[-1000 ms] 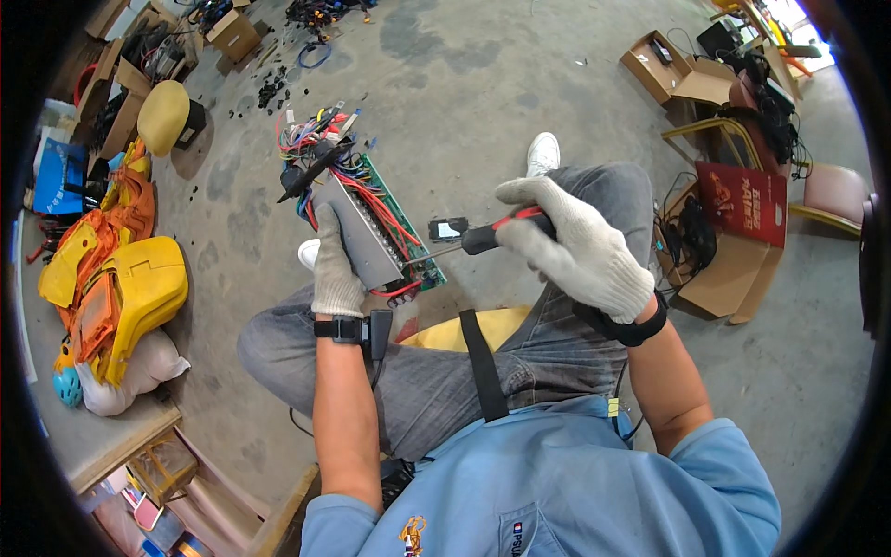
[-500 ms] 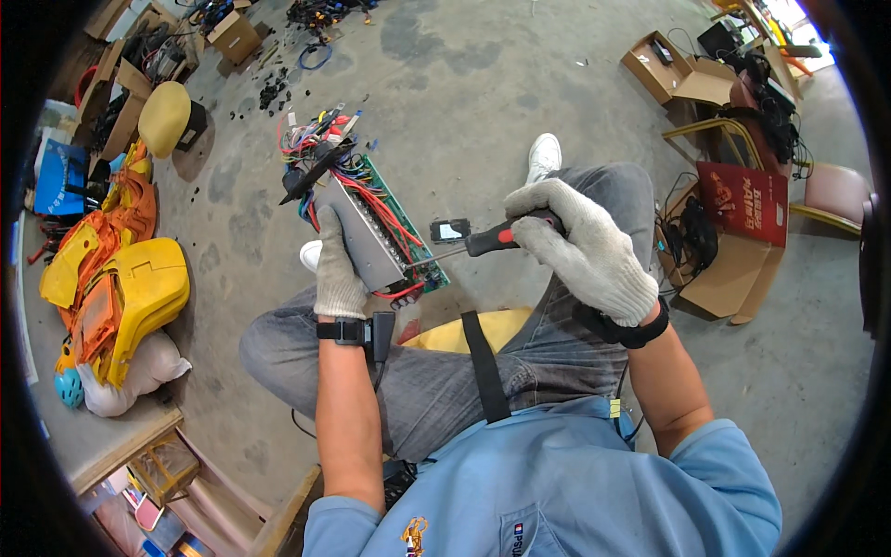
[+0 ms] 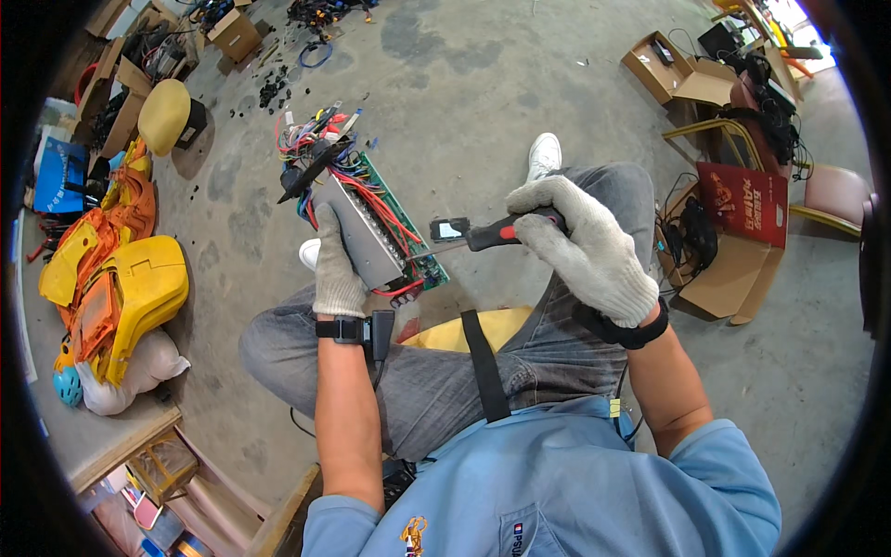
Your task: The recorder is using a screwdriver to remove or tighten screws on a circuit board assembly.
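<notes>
My gloved left hand [image 3: 336,267] grips the near end of a grey metal housing [image 3: 360,237] joined to a green circuit board [image 3: 432,269]. Bundles of coloured wires [image 3: 320,130] spill from the far end, with red wires along the board. My gloved right hand [image 3: 585,251] is closed round a black-and-red screwdriver handle [image 3: 492,236]; its shaft points left to the edge of the housing beside the board, where the tip is hard to make out. A small black object [image 3: 450,229] with a pale patch lies on the floor beyond the screwdriver.
Yellow and orange plastic parts [image 3: 139,278], a white sack [image 3: 144,371] and a blue helmet [image 3: 67,385] are piled at left. At right stand open cardboard boxes [image 3: 729,283], chairs [image 3: 826,195] and cables. More boxes [image 3: 232,37], wire heaps and small scattered pieces lie toward the back.
Since a second ago my right thumb and fingers have closed further round the screwdriver, and its handle has turned and shifted slightly right. The housing in my left hand has barely moved.
</notes>
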`<state>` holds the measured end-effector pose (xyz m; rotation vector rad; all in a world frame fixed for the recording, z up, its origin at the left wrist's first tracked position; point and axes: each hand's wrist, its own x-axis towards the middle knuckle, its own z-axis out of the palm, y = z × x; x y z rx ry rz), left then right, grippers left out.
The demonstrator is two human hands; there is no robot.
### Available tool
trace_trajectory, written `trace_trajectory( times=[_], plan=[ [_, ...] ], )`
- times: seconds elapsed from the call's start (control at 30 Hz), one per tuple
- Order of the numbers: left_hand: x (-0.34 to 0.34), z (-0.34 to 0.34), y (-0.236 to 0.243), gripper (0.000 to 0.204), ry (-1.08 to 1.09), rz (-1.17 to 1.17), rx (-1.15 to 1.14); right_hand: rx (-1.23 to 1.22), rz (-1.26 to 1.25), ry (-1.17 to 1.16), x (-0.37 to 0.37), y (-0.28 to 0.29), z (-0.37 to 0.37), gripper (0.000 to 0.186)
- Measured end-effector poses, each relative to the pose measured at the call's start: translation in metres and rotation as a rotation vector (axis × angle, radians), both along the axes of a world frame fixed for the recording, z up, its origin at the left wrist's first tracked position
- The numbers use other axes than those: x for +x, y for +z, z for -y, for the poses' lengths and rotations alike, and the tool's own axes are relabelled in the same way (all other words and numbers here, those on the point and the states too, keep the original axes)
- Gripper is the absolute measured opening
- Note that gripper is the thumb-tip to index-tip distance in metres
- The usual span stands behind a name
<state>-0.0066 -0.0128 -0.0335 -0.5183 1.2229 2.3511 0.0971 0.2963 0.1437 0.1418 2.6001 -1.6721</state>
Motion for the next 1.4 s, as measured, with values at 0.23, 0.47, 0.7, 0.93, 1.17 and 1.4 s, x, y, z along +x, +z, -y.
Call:
trace_trajectory(
  times=[0.23,0.47,0.7,0.93,1.17,1.4],
  plan=[
    [0.002,-0.006,0.013,0.062,0.093,0.048,0.064,0.037,-0.048,0.025,0.000,-0.001,0.002,0.021],
    [0.001,-0.003,0.005,0.060,0.056,0.048,0.108,0.059,-0.078,0.110,0.000,0.004,-0.002,0.030],
    [-0.002,0.002,-0.005,0.093,-0.023,-0.009,-0.030,0.154,-0.119,0.066,-0.003,0.002,0.006,0.032],
    [-0.001,0.000,-0.002,0.095,-0.011,-0.048,-0.043,0.116,-0.167,0.122,-0.009,0.003,0.003,0.031],
    [0.001,0.004,0.001,0.094,-0.021,-0.034,-0.036,0.092,0.043,0.062,-0.016,0.016,0.012,0.032],
    [0.006,-0.019,0.038,0.064,0.097,0.021,-0.012,0.078,-0.232,0.125,-0.015,0.001,0.008,0.031]
  ],
)
